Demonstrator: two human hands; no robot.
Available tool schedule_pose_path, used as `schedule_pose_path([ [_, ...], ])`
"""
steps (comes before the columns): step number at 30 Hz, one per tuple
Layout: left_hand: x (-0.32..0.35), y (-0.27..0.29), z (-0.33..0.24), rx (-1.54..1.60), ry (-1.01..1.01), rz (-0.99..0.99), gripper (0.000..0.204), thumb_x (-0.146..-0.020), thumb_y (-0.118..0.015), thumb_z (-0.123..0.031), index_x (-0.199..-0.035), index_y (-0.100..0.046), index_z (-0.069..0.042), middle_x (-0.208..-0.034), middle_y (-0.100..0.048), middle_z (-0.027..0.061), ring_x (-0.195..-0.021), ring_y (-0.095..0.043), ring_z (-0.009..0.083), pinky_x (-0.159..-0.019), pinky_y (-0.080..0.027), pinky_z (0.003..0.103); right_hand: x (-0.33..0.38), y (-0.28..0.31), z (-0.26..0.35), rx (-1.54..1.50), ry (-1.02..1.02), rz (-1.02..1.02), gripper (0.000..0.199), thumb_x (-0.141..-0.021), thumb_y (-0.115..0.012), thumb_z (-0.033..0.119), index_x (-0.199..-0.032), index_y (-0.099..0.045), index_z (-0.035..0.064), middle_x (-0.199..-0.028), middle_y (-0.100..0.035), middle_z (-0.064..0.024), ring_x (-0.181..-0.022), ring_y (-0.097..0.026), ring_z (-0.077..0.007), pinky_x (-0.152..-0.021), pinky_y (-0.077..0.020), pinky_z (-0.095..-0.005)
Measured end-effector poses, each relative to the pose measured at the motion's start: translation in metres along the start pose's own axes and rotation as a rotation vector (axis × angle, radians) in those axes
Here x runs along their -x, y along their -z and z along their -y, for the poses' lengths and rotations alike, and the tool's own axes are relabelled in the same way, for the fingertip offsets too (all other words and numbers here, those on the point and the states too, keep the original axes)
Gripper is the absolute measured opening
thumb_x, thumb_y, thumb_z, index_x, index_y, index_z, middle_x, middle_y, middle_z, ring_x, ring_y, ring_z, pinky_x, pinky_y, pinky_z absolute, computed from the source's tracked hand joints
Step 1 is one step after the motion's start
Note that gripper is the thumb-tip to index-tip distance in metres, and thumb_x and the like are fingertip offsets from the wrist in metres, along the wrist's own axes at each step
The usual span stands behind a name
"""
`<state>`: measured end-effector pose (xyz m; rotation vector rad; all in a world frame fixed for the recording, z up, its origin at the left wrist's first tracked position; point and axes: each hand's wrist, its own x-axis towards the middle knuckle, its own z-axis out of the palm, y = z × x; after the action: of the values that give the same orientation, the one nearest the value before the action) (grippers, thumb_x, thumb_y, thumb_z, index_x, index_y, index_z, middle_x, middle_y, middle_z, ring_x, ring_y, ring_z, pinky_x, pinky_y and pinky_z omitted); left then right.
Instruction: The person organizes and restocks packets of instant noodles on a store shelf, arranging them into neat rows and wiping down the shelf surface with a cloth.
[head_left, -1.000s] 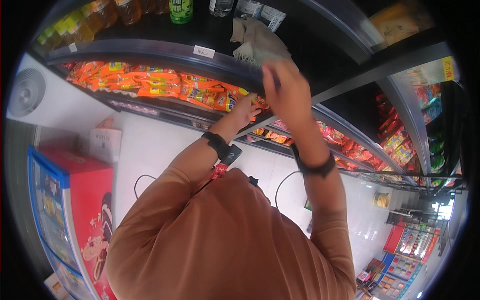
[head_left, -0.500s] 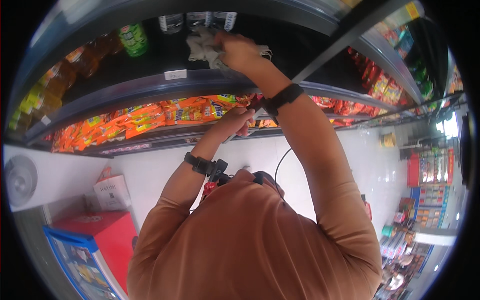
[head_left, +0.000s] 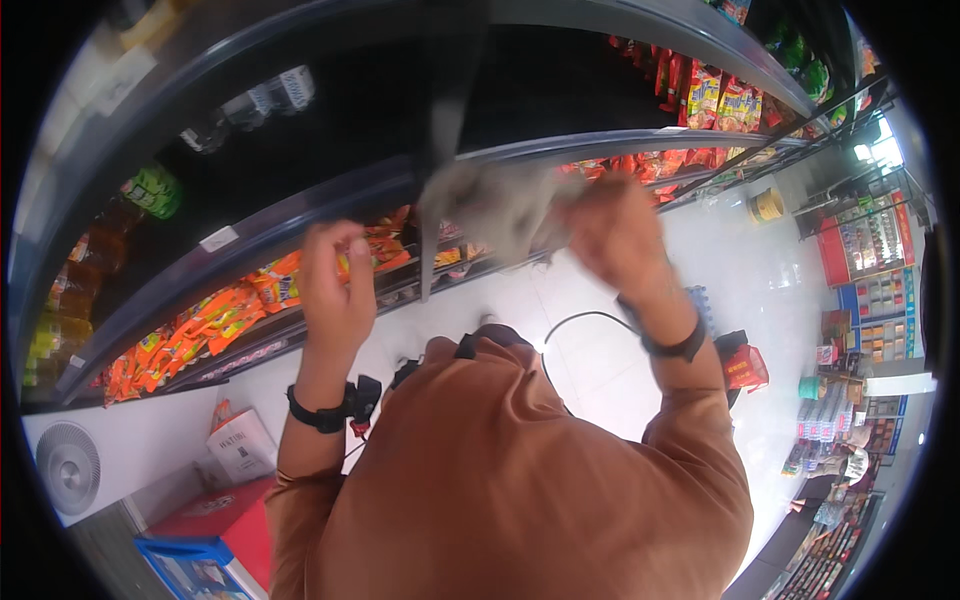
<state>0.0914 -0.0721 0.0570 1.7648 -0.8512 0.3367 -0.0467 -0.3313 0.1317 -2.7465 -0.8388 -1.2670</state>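
A grey cloth, smeared by motion, hangs from my right hand, whose fingers are closed on its right end. The cloth is in front of the front edge of the dark shelf and beside the grey upright post. My left hand is raised in front of the lower shelf, left of the post. Its fingers are loosely bent, the thumb stands apart from them, and nothing is in it. Orange snack packets lie behind and below this hand.
Clear bottles, a green bottle and several amber bottles stand at the shelf's left. Red packets fill the right bay. A white paper bag and a red cabinet are at the lower left.
My right hand has drawn the cloth off the shelf surface, moving right and toward me. My left hand has moved left and let go of the grey post. The view has shifted rightward.
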Motion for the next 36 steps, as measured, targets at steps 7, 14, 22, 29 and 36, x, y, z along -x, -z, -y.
schedule_pose_path([
  [7, -0.045, -0.075, 0.009, -0.284, -0.084, -0.246, 0.031, -0.09, -0.043, -0.019, -0.113, -0.047, 0.002, -0.105, -0.052, 0.018, -0.099, -0.049, 0.0306, -0.089, -0.033, 0.04, 0.029, 0.032, -0.154, 0.153, -0.464, 0.026, 0.031, -0.071, -0.061, 0.007, -0.101, -0.057, 0.0066, -0.081, -0.05, -0.0135, -0.078, -0.049, -0.0299, -0.07, -0.0416, -0.0384],
  [14, -0.045, -0.091, 0.018, -0.591, -0.062, -0.343, 0.031, -0.092, -0.034, -0.021, -0.089, -0.057, -0.001, -0.088, -0.055, 0.0128, -0.089, -0.049, 0.029, -0.081, -0.031, 0.04, 0.068, -0.024, -0.229, -0.398, -0.646, 0.877, 0.041, -0.084, -0.053, 0.02, -0.122, -0.041, 0.0073, -0.123, -0.043, -0.0232, -0.117, -0.041, -0.038, -0.099, -0.0338, -0.0392],
  [22, -0.039, -0.091, -0.001, -0.584, 0.007, -0.313, 0.024, -0.09, -0.042, -0.022, -0.089, -0.056, -0.002, -0.087, -0.052, 0.0108, -0.087, -0.047, 0.0279, -0.078, -0.032, 0.039, 0.106, -0.104, -0.4, -0.17, -0.385, 1.302, 0.053, -0.089, -0.045, 0.021, -0.137, -0.027, 0.0082, -0.13, -0.042, -0.0216, -0.115, -0.045, -0.0305, -0.099, -0.0344, -0.0342],
  [29, -0.029, -0.094, -0.002, -0.655, -0.015, -0.291, 0.025, -0.086, -0.049, -0.026, -0.093, -0.058, -0.003, -0.092, -0.051, 0.0084, -0.091, -0.045, 0.025, -0.081, -0.03, 0.039, 0.076, -0.15, -0.47, -0.304, -0.5, 1.001, 0.039, -0.085, -0.054, 0.026, -0.118, -0.053, 0.0054, -0.111, -0.056, -0.0155, -0.098, -0.055, -0.0226, -0.082, -0.0456, -0.0336],
  [36, -0.034, -0.097, 0.011, -0.649, -0.018, -0.291, 0.031, -0.085, -0.048, -0.034, -0.094, -0.059, -0.005, -0.095, -0.051, 0.0076, -0.095, -0.043, 0.0229, -0.084, -0.027, 0.039, 0.022, -0.139, -0.395, -0.697, -1.25, 0.804, 0.045, -0.086, -0.056, 0.043, -0.116, -0.055, 0.0102, -0.1, -0.06, -0.0057, -0.083, -0.058, -0.0149, -0.07, -0.0483, -0.03],
])
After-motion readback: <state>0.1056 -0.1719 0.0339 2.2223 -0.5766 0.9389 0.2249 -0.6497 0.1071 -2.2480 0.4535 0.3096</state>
